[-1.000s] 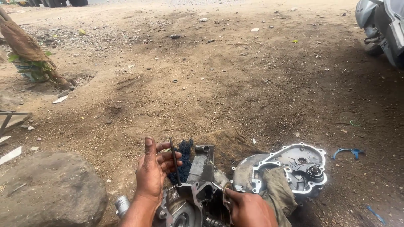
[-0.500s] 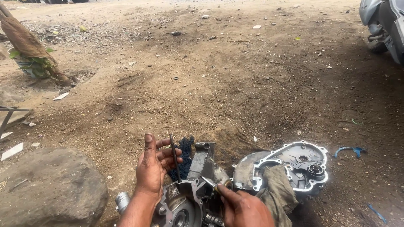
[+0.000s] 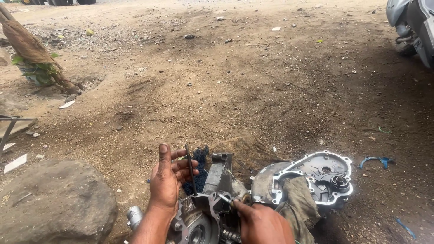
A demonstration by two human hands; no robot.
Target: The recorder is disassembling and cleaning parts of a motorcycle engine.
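The engine case (image 3: 212,199) sits on the dirt at the bottom of the view, already split, by the look of it: its cover (image 3: 316,178) lies apart just to the right with a rag (image 3: 296,203) draped over it. The left hand (image 3: 168,180) pinches 1 long dark bolt (image 3: 191,169) upright in its fingers. The right hand (image 3: 262,223) presses a small tool (image 3: 226,197) against the case, fingers closed on it. Refitting seems unfinished. A rock (image 3: 54,203) lies left.

On dirt ground, the left hand (image 3: 168,180) holds a thin dark rod (image 3: 191,170) above an engine casing (image 3: 212,208); the right hand (image 3: 262,222) touches the casing.
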